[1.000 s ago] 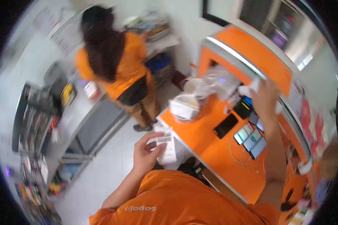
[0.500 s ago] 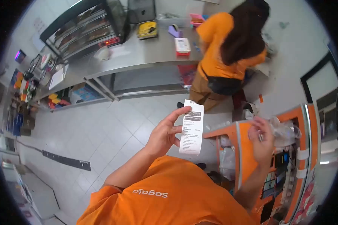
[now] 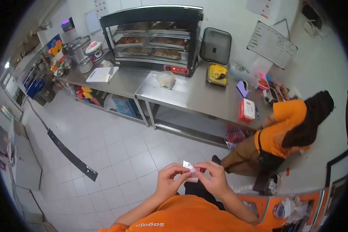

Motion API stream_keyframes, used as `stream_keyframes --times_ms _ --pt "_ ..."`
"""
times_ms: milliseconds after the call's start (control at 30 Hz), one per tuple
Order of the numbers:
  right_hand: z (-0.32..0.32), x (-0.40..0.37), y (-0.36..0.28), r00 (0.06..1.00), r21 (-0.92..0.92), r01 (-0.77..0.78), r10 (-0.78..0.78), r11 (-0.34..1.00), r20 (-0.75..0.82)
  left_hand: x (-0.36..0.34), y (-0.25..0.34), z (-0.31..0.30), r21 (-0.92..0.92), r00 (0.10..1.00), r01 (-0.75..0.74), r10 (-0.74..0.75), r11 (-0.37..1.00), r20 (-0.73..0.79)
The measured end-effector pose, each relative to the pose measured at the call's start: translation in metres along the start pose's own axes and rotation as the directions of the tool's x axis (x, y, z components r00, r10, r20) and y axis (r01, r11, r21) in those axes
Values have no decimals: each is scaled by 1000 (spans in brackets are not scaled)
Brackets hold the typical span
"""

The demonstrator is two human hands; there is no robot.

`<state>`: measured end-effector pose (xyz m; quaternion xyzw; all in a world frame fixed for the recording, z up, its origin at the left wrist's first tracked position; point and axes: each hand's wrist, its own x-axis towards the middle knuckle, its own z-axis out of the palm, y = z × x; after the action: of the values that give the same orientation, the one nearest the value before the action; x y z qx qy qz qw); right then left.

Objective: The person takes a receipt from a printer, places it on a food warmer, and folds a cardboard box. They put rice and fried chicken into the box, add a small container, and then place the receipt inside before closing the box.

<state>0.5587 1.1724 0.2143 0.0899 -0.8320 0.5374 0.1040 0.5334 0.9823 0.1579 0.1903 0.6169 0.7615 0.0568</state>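
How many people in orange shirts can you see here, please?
2: the camera wearer's orange shirt at bottom centre; a co-worker in orange leaning at the stainless steel counter, right.

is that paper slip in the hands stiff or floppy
Probably floppy and very light: the paper slip looks thin, pinched small between left hand and right hand. It likely creases or tears easily, and seems unlikely to roll.

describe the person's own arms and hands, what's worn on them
Both the left hand and the right hand are bare: no gloves, and no watch or ring shows. The forearms are uncovered too. The short sleeves belong to an orange T-shirt with white lettering across the chest.
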Motion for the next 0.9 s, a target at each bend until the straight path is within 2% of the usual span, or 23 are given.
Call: stream_keyframes --times_ms 67,167,233,267,300,367,433,500,533,600,633,700,733,767,800,833,867,900 --pt "16 29 19 999 59 32 -33 998 19 21 -1 -20 40 993 106 -103 994 -59" --pt "35 77 42 998 129 22 -30 991 60 59 -3 -47 169 992 63 -44 984 -114" --pt "45 117 57 996 173 14 -29 985 84 85 -15 -66 169 986 80 -52 982 -161" --pt "51 138 68 993 117 77 -86 990 76 104 -18 -75 275 977 98 -41 956 -207" --pt "55 165 77 992 137 89 -101 986 78 125 -18 -83 376 967 127 -30 918 -254" --pt "61 208 90 969 114 179 -195 977 149 167 -5 -94 479 956 168 -23 861 -292" --pt "66 253 97 971 166 146 -174 975 164 210 5 -103 558 944 211 -19 803 -329" --pt "67 305 98 908 -28 409 -404 912 113 246 8 -118 727 919 208 124 655 -375" --pt "67 328 95 896 -49 430 -420 901 144 261 5 -128 711 905 232 120 664 -408" --pt "70 370 94 862 -85 484 -457 871 220 292 5 -144 757 885 183 231 628 -405" --pt "73 390 97 839 -98 516 -479 851 260 305 1 -155 733 849 193 263 652 -457" --pt "66 435 99 834 -184 548 -514 816 201 319 -12 -189 676 757 218 315 704 -572" --pt "55 462 105 871 -199 488 -459 850 177 323 -19 -211 651 697 218 351 727 -625" --pt "39 490 107 900 -219 435 -412 874 141 322 -28 -232 625 696 241 317 742 -645" --pt "28 521 97 902 -393 413 -428 821 54 323 -37 -255 527 677 286 220 801 -702" --pt "14 550 99 884 -438 420 -467 795 -1 328 -47 -271 428 658 318 128 846 -742" --pt "2 576 104 863 -432 416 -497 800 -90 336 -58 -280 413 664 320 109 853 -740" --pt "-13 603 104 824 -509 436 -556 742 -105 343 -68 -288 348 669 368 14 862 -743"
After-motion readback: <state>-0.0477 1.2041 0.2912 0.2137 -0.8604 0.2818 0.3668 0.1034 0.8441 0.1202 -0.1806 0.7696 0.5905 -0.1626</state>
